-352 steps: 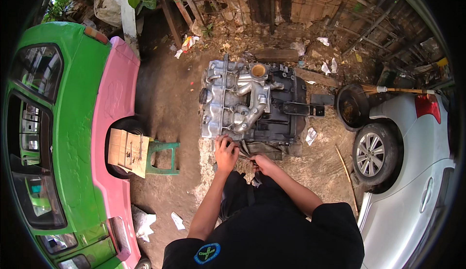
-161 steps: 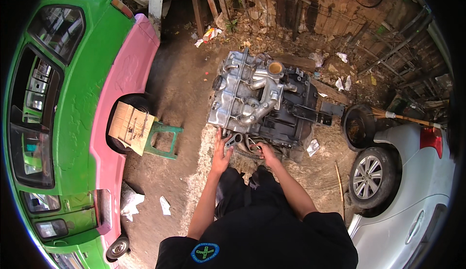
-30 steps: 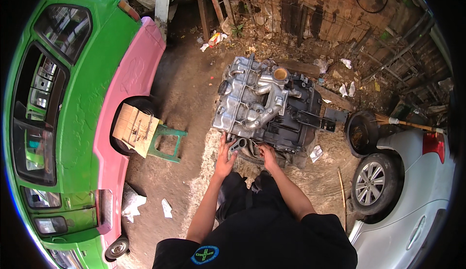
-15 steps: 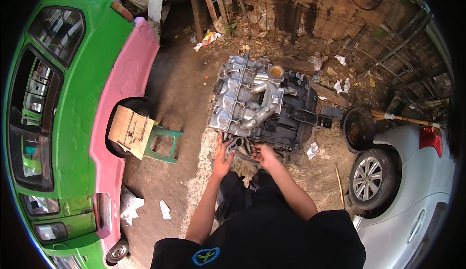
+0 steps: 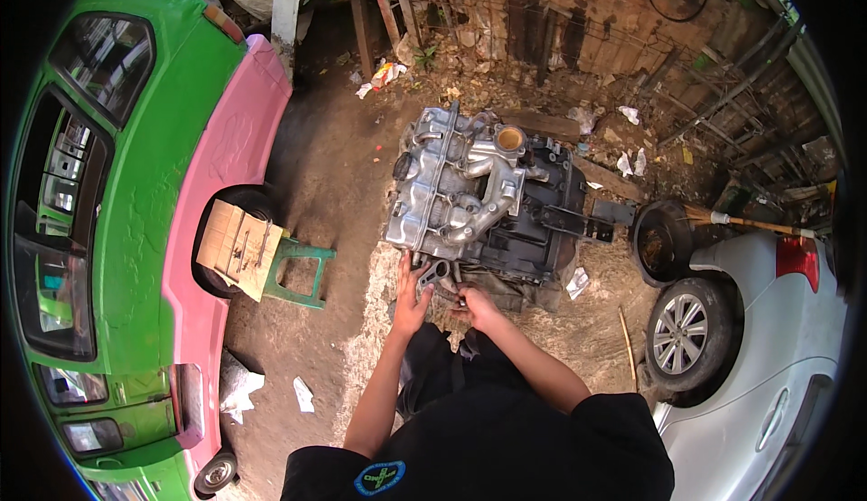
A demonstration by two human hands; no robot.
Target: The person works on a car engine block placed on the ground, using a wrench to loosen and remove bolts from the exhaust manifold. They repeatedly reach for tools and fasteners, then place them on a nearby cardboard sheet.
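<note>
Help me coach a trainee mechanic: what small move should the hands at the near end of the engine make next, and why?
Probably steady the engine with the left hand while the right hand turns whatever it grips. The left hand lies spread on the lower edge of the engine by a grey metal bracket; the right is closed just below it, though what it holds is too small to tell.

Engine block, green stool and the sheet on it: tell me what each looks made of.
Engine block: apparently cast metal; its pale upper part has a dull silvery sheen, like aluminium, and the lower part is dark and grimy. Green stool: painted frame, wood or metal unclear. The sheet on it looks like tan cardboard, matte and creased.
</note>
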